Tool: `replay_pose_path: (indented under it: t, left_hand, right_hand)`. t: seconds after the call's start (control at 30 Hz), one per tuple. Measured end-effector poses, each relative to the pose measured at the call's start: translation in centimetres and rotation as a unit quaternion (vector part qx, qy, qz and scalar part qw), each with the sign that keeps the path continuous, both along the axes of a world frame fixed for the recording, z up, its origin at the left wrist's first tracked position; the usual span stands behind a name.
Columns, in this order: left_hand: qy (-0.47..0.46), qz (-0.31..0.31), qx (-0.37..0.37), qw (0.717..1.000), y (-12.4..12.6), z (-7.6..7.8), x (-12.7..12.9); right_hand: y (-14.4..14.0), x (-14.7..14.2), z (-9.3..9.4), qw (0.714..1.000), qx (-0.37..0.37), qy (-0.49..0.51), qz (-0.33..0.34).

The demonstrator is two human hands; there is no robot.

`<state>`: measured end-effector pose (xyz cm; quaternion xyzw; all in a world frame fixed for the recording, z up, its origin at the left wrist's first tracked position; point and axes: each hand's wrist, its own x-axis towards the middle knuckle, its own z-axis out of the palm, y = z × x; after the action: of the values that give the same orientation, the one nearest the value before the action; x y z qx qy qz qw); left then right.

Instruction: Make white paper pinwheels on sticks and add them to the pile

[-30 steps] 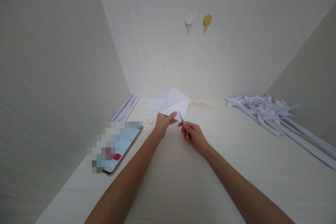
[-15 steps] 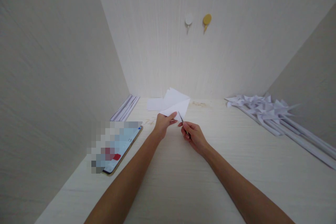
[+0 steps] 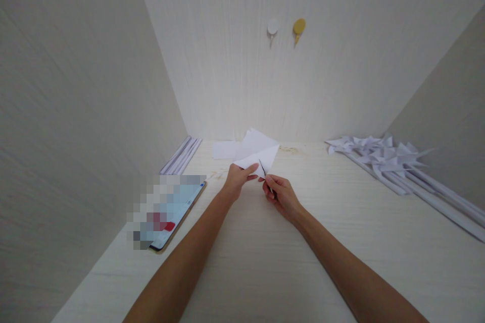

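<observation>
Pale wood-grain table [image 3: 265,262] carried: phone [image 3: 172,214] at left, paper strips [image 3: 181,155] at far-left wall, flat sheet [image 3: 224,150] at back, paper pinwheels [image 3: 394,161] at right.

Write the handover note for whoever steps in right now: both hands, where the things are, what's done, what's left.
Left hand: pinches the folded white paper at its near corner, lifted off the desk.
Right hand: holds small scissors, blades at the paper's near edge.
Done: finished paper pinwheels lie far right.
Left: any cut is too small to see; treat it as barely begun. Spare sheet lies behind; phone at left.
</observation>
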<state>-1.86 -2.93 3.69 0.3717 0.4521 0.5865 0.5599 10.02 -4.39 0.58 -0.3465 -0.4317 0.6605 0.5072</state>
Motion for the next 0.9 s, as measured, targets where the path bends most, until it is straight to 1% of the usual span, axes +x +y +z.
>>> replay_pose_path:
  t: [0.17, 0.37, 0.67, 0.9]
  left_hand:
    - [0.010, -0.003, -0.002, 1.000, 0.01, -0.08, -0.05]
    - [0.023, -0.031, 0.011, 0.999, -0.01, -0.22, 0.06]
    - [0.033, -0.028, 0.006, 0.999, -0.02, -0.23, -0.09]
    - [0.020, -0.020, 0.010, 1.000, -0.05, -0.28, -0.04]
  right_hand:
    - [-0.10, 0.00, 0.14, 1.000, -0.002, 0.000, -0.001]
    - [-0.08, -0.04, 0.21, 1.000, 0.001, 0.005, 0.000]
    - [-0.03, -0.08, 0.05, 1.000, 0.011, -0.002, -0.004]
    - [0.00, -0.04, -0.10, 1.000, 0.014, -0.004, -0.006]
